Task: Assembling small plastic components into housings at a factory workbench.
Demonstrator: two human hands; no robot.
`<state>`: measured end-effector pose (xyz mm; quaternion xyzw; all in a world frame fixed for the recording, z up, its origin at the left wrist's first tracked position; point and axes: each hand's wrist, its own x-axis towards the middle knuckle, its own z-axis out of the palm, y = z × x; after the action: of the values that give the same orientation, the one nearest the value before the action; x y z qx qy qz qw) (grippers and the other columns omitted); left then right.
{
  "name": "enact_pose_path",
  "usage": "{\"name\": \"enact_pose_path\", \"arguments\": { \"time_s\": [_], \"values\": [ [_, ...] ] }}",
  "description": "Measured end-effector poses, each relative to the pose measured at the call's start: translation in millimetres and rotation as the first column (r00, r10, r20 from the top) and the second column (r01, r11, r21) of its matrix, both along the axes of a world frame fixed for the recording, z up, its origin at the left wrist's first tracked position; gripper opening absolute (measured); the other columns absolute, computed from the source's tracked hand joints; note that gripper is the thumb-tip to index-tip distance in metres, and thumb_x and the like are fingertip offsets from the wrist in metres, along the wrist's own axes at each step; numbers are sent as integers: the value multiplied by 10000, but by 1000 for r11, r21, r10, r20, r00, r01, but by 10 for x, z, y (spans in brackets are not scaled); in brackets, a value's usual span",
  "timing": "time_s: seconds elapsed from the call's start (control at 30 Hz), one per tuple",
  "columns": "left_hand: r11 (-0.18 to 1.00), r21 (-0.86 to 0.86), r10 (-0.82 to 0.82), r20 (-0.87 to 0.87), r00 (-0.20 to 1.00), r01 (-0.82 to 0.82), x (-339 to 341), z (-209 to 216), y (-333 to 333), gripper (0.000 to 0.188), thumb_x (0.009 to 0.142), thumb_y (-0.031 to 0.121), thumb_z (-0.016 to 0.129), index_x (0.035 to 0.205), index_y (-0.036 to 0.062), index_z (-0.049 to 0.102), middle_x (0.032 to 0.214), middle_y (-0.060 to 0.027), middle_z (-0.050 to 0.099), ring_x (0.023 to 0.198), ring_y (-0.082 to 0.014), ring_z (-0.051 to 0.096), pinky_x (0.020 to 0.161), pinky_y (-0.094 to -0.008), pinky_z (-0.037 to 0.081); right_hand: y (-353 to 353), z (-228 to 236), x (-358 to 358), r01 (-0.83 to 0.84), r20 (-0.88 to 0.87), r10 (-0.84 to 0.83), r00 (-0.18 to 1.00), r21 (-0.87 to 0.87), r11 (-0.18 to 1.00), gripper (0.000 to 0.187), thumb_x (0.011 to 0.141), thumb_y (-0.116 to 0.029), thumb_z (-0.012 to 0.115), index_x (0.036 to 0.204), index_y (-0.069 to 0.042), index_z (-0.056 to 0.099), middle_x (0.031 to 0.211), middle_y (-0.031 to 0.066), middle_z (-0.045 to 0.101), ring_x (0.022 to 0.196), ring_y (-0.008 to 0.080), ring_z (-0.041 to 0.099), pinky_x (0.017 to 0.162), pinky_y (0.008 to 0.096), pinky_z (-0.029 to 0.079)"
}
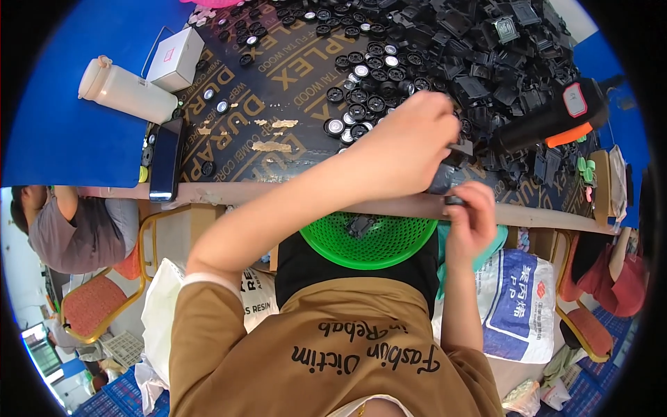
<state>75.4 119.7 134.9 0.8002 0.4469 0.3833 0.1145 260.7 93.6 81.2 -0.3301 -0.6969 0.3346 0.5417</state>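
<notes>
My left hand (410, 142) reaches over the table's front edge, its fingers closed on a small black plastic part (461, 147) that is partly hidden behind them. Just beyond it lie many loose black wheels (375, 104), some with silvery centres. Nearer to me, at the table edge, my right hand (472, 219) pinches a small round black piece (454, 200), probably a wheel. On my lap rests a green mesh basket (375, 263) holding a black plastic part (360, 225).
A heap of black plastic parts (479, 55) covers the far right. On it lies a black power tool (549, 118) with an orange trigger. At left are a white bottle (128, 90), a white box (176, 59) and a phone (167, 160). Other people sit at both sides.
</notes>
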Motion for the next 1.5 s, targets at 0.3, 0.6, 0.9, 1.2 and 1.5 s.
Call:
{"name": "enact_pose_path", "arguments": {
  "time_s": [0.3,0.6,0.9,1.2,1.5],
  "values": [
    [755,-396,265,914,309,523,-242,-106,-868,141,893,104,554,995,58,469,855,16,511,794,-52,514,705,-200,438,-33,496,-185,-466,-360,372,856,-221,857,253,675,41,716,899,25,601,904,98,552,778,143,546,661,228,453],
    [798,-308,158,937,313,518,-226,-89,-989,112,926,140,516,961,59,446,881,16,456,827,-51,434,748,-196,369,-72,590,-350,-559,-331,466,821,-295,775,263,610,49,758,829,23,615,916,83,560,775,141,539,651,234,427],
    [781,-468,138,774,618,412,-216,-20,-1053,92,908,64,496,901,52,405,834,6,413,776,-66,390,700,-211,350,-47,604,-290,-681,-251,642,724,-407,609,348,629,68,726,948,31,591,988,110,574,942,198,571,825,313,476],
    [745,-442,105,817,567,500,-190,-189,-1131,140,899,69,509,974,45,394,909,-22,421,859,-92,411,764,-236,379,-223,519,-245,-631,-292,561,775,-407,660,315,629,47,747,851,-10,532,904,97,584,874,194,578,766,301,472],
    [658,-296,357,932,60,693,-187,-141,-1073,759,834,396,623,1389,49,238,1194,-108,468,1104,-192,474,965,-361,375,-156,681,-386,-520,563,233,793,424,742,188,687,-99,631,855,-40,572,919,89,598,883,263,580,758,400,517]
  ]
}}
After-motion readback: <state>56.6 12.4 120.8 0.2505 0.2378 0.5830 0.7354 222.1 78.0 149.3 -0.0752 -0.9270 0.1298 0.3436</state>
